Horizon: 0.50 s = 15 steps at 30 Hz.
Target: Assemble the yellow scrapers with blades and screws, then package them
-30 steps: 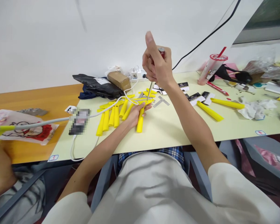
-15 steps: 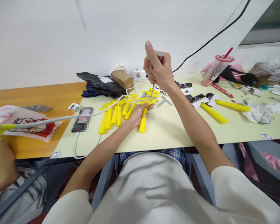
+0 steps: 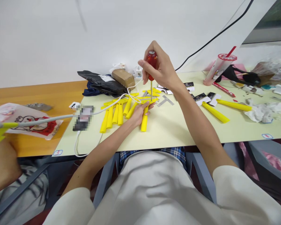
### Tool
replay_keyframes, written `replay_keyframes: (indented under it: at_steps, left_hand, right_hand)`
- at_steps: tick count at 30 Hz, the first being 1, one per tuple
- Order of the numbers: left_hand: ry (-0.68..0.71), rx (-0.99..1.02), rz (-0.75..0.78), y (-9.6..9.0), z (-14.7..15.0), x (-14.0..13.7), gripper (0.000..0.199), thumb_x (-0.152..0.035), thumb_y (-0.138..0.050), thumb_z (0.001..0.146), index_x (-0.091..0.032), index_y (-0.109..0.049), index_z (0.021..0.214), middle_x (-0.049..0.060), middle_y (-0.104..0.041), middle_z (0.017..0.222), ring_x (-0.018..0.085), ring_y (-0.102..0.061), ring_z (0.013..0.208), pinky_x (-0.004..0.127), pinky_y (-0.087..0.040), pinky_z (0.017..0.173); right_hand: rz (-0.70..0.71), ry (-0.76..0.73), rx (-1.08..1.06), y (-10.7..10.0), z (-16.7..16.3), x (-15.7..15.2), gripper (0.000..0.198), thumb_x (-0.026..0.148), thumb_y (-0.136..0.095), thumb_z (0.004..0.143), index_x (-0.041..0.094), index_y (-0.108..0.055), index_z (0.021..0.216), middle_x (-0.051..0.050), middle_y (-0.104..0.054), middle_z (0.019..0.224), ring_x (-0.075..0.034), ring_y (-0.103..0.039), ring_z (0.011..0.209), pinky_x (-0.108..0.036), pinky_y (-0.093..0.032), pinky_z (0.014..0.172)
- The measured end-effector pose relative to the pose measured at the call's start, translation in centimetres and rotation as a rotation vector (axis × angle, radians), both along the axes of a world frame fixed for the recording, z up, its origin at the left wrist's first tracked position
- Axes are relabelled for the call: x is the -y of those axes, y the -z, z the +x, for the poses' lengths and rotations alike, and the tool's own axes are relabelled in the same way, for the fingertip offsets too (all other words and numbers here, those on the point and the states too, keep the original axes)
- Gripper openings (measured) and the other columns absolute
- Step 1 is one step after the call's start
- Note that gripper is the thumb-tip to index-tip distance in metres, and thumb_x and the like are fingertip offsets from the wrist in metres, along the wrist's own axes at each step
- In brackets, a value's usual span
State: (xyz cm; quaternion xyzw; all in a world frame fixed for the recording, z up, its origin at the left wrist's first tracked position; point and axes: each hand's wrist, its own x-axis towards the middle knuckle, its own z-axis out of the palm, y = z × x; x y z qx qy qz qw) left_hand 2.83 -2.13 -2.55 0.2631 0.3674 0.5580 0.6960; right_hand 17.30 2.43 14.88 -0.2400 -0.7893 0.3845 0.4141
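Note:
My right hand (image 3: 159, 65) is wrapped round the red handle of a screwdriver (image 3: 151, 86), which stands nearly upright. Its tip meets the flat top end of a yellow plastic-handled tool (image 3: 144, 120). My left hand (image 3: 140, 114) grips that tool near its top and presses it on the table; the fingers partly hide it. Left of my left hand lie several similar yellow handles (image 3: 110, 117) in a row. Just right of the screwdriver tip are flat grey metal strips (image 3: 165, 100). What lies under the tip is too small to make out.
A white cable (image 3: 117, 101) crosses above the yellow handles to a phone (image 3: 83, 118). Behind lie a black plastic bag (image 3: 103, 82) and a cardboard box (image 3: 123, 78). To the right are packaging cards (image 3: 200, 98), two yellow handles (image 3: 215, 112), a drink cup (image 3: 219, 68) and crumpled tissue (image 3: 263, 112).
My right hand has turned on the screwdriver: the thumb swung from pointing up to lying across the handle, and the screwdriver is more upright. My left hand keeps its hold.

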Motion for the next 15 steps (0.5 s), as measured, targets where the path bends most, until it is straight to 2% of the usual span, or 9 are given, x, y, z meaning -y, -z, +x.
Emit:
replay_keyframes:
  at_steps: [2, 6, 8, 10, 13, 15]
  left_hand:
    - [0.001, -0.009, -0.002, -0.1, 0.1, 0.1, 0.010, -0.011, -0.070, 0.104, -0.008, -0.077, 0.112, 0.018, -0.085, 0.121, 0.009, -0.075, 0.078, 0.014, -0.040, 0.046]
    - [-0.010, -0.007, -0.030, -0.3, 0.1, 0.1, 0.008, -0.010, -0.072, 0.103, -0.009, -0.077, 0.109, 0.019, -0.085, 0.122, 0.009, -0.074, 0.076, 0.015, -0.038, 0.046]
    - [-0.014, -0.002, -0.040, -0.3, 0.0, 0.1, 0.008, -0.010, -0.072, 0.102, -0.009, -0.077, 0.108, 0.019, -0.085, 0.122, 0.009, -0.072, 0.074, 0.015, -0.039, 0.047]
    - [-0.017, 0.002, -0.045, -0.3, 0.0, 0.0, 0.008, -0.009, -0.070, 0.103, -0.009, -0.077, 0.107, 0.019, -0.085, 0.119, 0.008, -0.072, 0.073, 0.015, -0.038, 0.046]
    - [-0.008, 0.010, -0.022, 0.0, 0.0, -0.1, 0.009, -0.009, -0.069, 0.104, -0.008, -0.077, 0.108, 0.019, -0.085, 0.118, 0.008, -0.071, 0.073, 0.014, -0.039, 0.046]
    - [-0.007, 0.013, -0.018, 0.2, 0.0, -0.1, 0.007, -0.009, -0.071, 0.103, -0.009, -0.076, 0.108, 0.018, -0.085, 0.118, 0.008, -0.072, 0.073, 0.014, -0.039, 0.046]
  right_hand:
    - [0.056, 0.051, 0.021, 0.0, 0.2, -0.2, 0.051, 0.074, -0.075, 0.100, 0.036, -0.055, 0.127, 0.003, -0.062, 0.081, -0.023, -0.065, 0.077, -0.035, -0.053, 0.070]
    - [0.135, -0.024, 0.030, 0.0, 0.8, -1.2, 0.034, 0.062, -0.055, 0.114, 0.032, -0.051, 0.130, 0.002, -0.062, 0.091, -0.020, -0.062, 0.078, -0.038, -0.056, 0.083]
    - [0.159, -0.011, 0.096, -0.4, 1.4, -1.3, 0.031, 0.059, -0.058, 0.113, 0.032, -0.052, 0.128, -0.001, -0.067, 0.102, -0.021, -0.067, 0.088, -0.039, -0.056, 0.087]
    - [0.173, 0.065, 0.172, -1.0, 2.1, -1.1, 0.035, 0.058, -0.070, 0.107, 0.033, -0.055, 0.125, -0.003, -0.073, 0.110, -0.025, -0.070, 0.097, -0.039, -0.055, 0.085]
    - [0.234, 0.141, 0.203, -1.7, 3.0, -0.5, 0.039, 0.050, -0.081, 0.099, 0.033, -0.058, 0.124, -0.001, -0.075, 0.099, -0.027, -0.070, 0.091, -0.040, -0.052, 0.081]
    - [0.272, 0.106, 0.219, -1.9, 3.3, -0.3, 0.027, 0.044, -0.075, 0.105, 0.030, -0.058, 0.120, 0.000, -0.073, 0.090, -0.026, -0.067, 0.085, -0.040, -0.050, 0.082]
